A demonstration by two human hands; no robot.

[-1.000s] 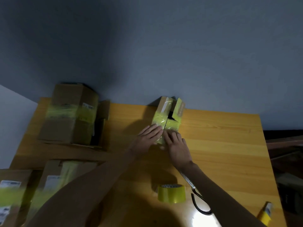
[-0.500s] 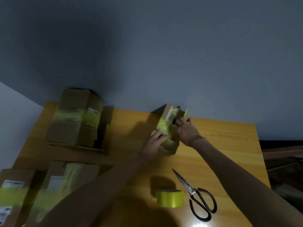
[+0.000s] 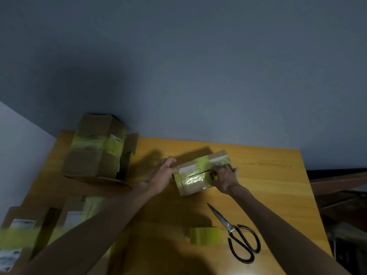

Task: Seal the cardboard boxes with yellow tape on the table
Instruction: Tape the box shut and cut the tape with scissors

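A small cardboard box (image 3: 195, 180) wrapped in yellow tape lies on its side in the middle of the wooden table (image 3: 268, 175). My left hand (image 3: 161, 176) grips its left end, thumb on top. My right hand (image 3: 223, 175) curls round the box's right end, fingers over the flaps there. A roll of yellow tape (image 3: 205, 235) stands on the table near me, apart from both hands.
Black-handled scissors (image 3: 236, 233) lie right of the tape roll. A larger taped box (image 3: 97, 149) sits at the back left, with two more taped boxes (image 3: 21, 233) at the front left edge. A grey wall rises behind the table.
The small box has turned from standing lengthwise to lying crosswise. My left hand moved to its left end and my right hand to its right end. The view shifted upward.
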